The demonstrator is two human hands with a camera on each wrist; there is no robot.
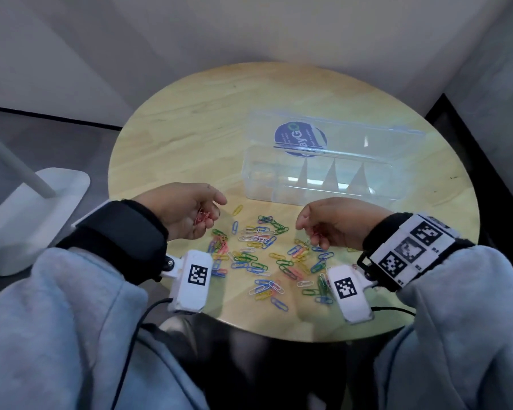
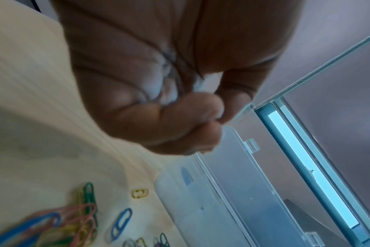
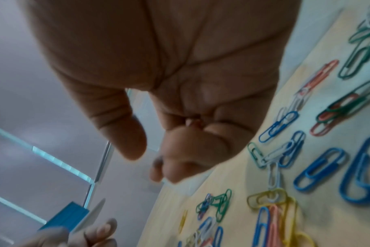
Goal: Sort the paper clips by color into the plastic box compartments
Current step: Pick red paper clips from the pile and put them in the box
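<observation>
A heap of coloured paper clips [image 1: 264,253] in blue, green, yellow, white and pink lies at the near middle of the round wooden table [image 1: 190,119]. Behind it stands the clear plastic box [image 1: 317,176], lid open and leaning back, with dividers showing and its compartments looking bare. My left hand [image 1: 208,213] hovers left of the heap, fingers curled round several red clips [image 1: 203,217]. My right hand [image 1: 311,230] hovers to the heap's right and pinches pink-red clips [image 1: 317,232]. In the right wrist view a pink bit [image 3: 192,122] peeks from the curled fingers [image 3: 180,150]. The left wrist view shows only closed fingers [image 2: 180,127] above the box [image 2: 222,200].
A white stand base [image 1: 27,217] with a slanted pole sits on the floor to the left of the table. Walls close in behind and to the right. Black cables run from the wrist cameras down past the table's near edge [image 1: 279,335].
</observation>
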